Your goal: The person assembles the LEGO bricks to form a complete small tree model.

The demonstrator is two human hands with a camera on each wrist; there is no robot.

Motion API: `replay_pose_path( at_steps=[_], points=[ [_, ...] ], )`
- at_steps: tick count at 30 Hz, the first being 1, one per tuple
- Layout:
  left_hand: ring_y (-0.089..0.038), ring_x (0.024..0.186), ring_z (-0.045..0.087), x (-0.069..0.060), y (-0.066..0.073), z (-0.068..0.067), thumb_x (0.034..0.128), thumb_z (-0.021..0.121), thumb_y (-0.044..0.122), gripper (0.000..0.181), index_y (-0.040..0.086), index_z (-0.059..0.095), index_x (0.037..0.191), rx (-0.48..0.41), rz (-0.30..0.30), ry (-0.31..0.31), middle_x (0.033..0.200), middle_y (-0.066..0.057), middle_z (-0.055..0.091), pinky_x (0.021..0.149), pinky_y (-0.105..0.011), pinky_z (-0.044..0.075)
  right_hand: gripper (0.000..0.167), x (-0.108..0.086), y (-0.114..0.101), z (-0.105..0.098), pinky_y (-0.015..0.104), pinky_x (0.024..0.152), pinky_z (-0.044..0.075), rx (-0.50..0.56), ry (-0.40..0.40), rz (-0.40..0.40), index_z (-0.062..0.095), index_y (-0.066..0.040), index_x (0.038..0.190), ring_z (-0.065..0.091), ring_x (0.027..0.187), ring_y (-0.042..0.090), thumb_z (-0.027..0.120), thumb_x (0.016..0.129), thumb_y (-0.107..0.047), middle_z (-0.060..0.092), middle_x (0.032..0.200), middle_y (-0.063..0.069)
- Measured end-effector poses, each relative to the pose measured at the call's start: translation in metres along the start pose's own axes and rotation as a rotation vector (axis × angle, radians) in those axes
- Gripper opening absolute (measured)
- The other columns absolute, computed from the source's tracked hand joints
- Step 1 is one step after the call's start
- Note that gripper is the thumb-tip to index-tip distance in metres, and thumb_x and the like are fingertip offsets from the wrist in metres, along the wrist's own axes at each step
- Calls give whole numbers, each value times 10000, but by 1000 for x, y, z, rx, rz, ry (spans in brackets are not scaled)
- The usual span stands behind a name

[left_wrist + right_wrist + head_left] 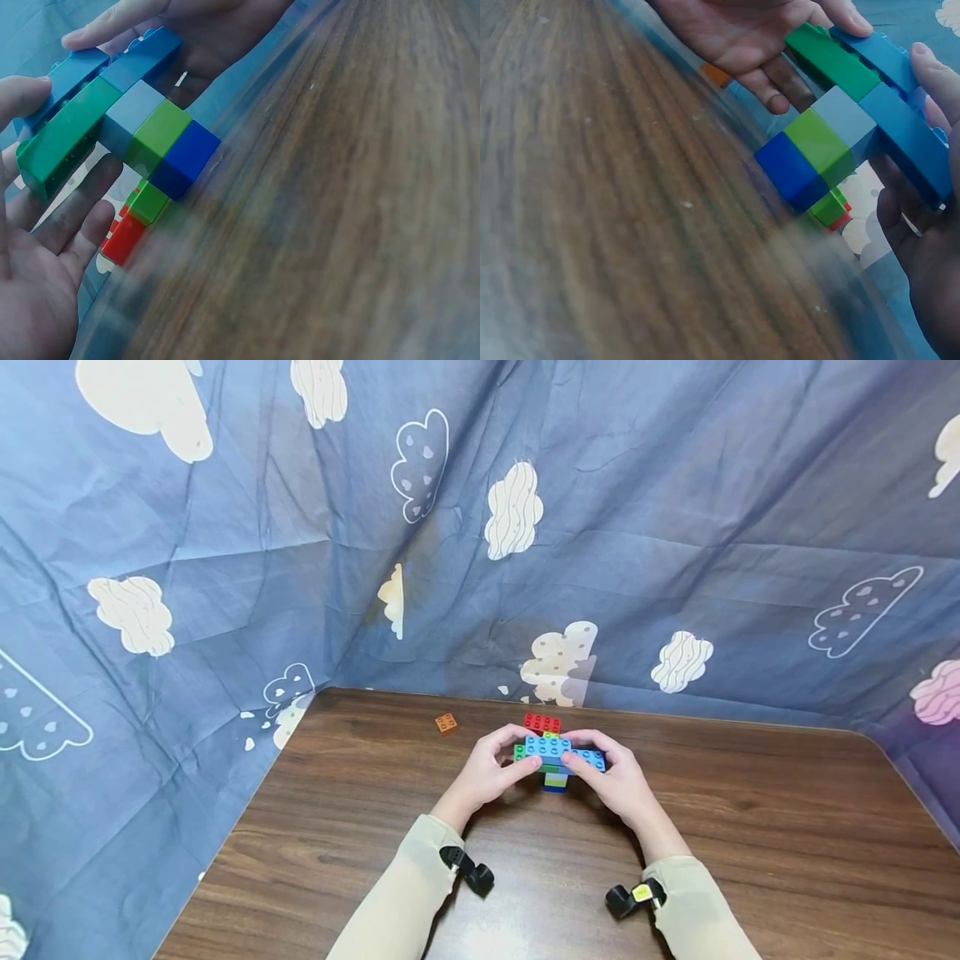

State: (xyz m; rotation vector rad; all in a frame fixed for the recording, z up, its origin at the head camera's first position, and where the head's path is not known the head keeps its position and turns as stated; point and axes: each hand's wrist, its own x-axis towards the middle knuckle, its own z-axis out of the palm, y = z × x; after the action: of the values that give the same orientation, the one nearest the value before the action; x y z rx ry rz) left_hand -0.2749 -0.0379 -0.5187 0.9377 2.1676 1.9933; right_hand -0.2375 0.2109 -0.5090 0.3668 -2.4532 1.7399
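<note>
Both hands hold a toy brick build in the middle of the table. Its short column (556,782) stacks dark blue, lime and pale blue-grey bricks. Side by side on top of the column sit a long green brick (67,135) and a long blue brick (907,139). Another blue brick (547,748) lies across them, studs up. My left hand (483,772) grips the left end, thumb at the near side and fingers around the back. At the right end my right hand (618,781) does likewise, its thumb against the upper blue brick. Fingers behind the build are partly hidden.
Just behind the build are a red brick (542,723) and a lime brick (148,201). A small orange brick (446,722) lies farther left on the brown wooden table (337,827). A blue cloud-patterned cloth (465,610) hangs along the table's back and left edges.
</note>
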Motion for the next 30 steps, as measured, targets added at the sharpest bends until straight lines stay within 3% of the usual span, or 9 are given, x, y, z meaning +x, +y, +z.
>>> replay_pose_path(
  at_steps=[9,22,30],
  points=[
    [-99,1024,680,-1,0,0,1007,776,139,291,4,685,1249,8,2,11,1206,-159,745,969,-323,576,322,-2,4,6,239,884,557,46,34,-11,744,-135,1350,661,1061,183,781,1043,-226,725,1293,110],
    [-111,1026,693,-3,-2,-1,1013,775,129,281,16,689,1256,13,29,18,1207,-156,763,966,-340,580,307,0,5,5,221,893,550,-5,42,-100,755,-124,1319,680,1058,158,804,1020,-175,756,1282,96],
    [-110,1034,696,-3,0,0,1018,768,113,275,24,695,1267,12,1,7,1237,-148,758,972,-328,581,282,-1,8,5,190,902,539,-5,72,-138,770,-133,1285,679,1075,105,814,1007,-136,755,1291,88]
  ],
)
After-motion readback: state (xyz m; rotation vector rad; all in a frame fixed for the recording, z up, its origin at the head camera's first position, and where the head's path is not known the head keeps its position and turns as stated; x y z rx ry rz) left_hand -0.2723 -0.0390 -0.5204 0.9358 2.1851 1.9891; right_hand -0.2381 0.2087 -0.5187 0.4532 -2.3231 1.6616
